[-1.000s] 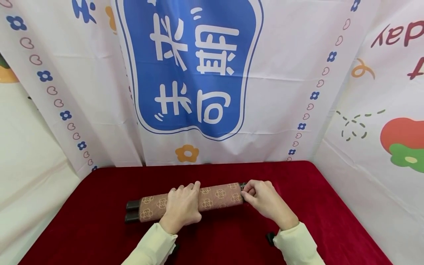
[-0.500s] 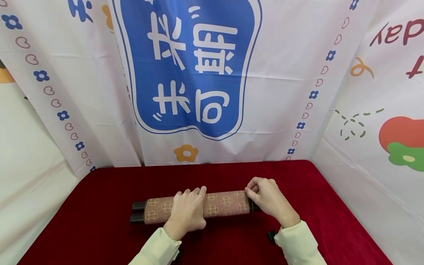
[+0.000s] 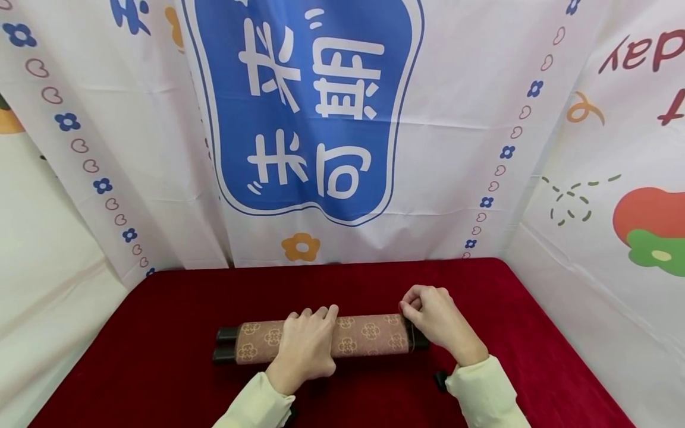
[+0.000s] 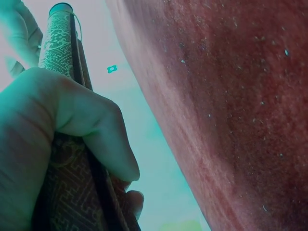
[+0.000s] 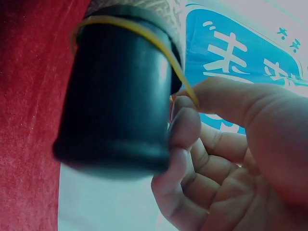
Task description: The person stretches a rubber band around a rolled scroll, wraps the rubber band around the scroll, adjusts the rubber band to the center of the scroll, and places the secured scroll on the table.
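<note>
A rolled-up scroll [image 3: 369,336] with brown patterned backing lies left to right across the red table, its two rolls side by side. Black roller ends [image 3: 226,355] stick out at the left. My left hand [image 3: 309,345] grips the scroll around its middle; in the left wrist view the thumb bends over the patterned backing [image 4: 57,43]. At the right end, my right hand [image 3: 441,324] pinches a yellow rubber band [image 5: 144,31] between thumb and forefinger. The band loops over a black roller end [image 5: 115,96] close to the backing and is drawn out toward the fingertips.
Red velvet cloth [image 3: 176,309] covers the table. A white printed curtain [image 3: 449,148] with a blue sign hangs behind the table's far edge, and more printed cloth [image 3: 588,238] stands at the right. A small black object [image 3: 440,381] shows beside the right cuff.
The scroll has shifted right and nearer to me and lies more level, with the left hand moving along on it. The right hand has moved slightly right, pinching at the scroll's far right corner.
</note>
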`<state>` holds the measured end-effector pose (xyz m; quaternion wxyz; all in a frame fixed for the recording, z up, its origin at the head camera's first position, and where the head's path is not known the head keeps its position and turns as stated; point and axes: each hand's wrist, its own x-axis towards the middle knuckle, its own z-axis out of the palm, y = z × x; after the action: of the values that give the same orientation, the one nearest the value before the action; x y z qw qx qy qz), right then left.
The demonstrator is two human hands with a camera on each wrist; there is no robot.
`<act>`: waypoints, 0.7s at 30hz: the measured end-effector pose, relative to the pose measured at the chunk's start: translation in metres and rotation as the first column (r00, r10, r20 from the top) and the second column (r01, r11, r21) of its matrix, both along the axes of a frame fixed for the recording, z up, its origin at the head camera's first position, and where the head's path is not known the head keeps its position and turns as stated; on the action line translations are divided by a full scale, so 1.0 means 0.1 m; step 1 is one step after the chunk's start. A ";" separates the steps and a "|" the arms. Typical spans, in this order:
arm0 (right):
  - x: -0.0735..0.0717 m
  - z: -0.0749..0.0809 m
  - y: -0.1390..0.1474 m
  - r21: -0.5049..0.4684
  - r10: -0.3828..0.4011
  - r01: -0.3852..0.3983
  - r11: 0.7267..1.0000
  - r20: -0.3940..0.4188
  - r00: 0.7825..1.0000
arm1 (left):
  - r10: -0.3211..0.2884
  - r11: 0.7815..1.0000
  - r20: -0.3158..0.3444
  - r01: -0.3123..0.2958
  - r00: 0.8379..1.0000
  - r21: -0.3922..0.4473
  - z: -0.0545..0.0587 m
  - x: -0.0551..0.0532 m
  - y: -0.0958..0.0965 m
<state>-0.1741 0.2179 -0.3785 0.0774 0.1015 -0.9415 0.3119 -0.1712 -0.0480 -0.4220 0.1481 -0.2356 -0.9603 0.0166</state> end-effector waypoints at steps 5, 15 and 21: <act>0.02 -0.02 -0.04 0.016 0.025 -0.025 1.000 0.013 1.000 | -0.011 1.000 0.001 0.011 1.000 -0.022 0.01 0.02 0.03; 0.09 0.03 -0.15 0.032 0.027 -0.027 0.999 -0.017 0.999 | 0.022 1.000 -0.021 -0.022 1.000 -0.005 0.04 -0.02 0.01; 0.12 0.07 -0.17 0.011 0.015 -0.014 1.000 -0.077 0.997 | 0.049 0.998 -0.036 -0.048 0.998 0.030 0.07 -0.06 -0.02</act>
<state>-0.1624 0.2009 -0.3716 0.1109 0.1209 -0.9387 0.3032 -0.1769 -0.0503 -0.4155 0.1690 -0.2099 -0.9630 0.0103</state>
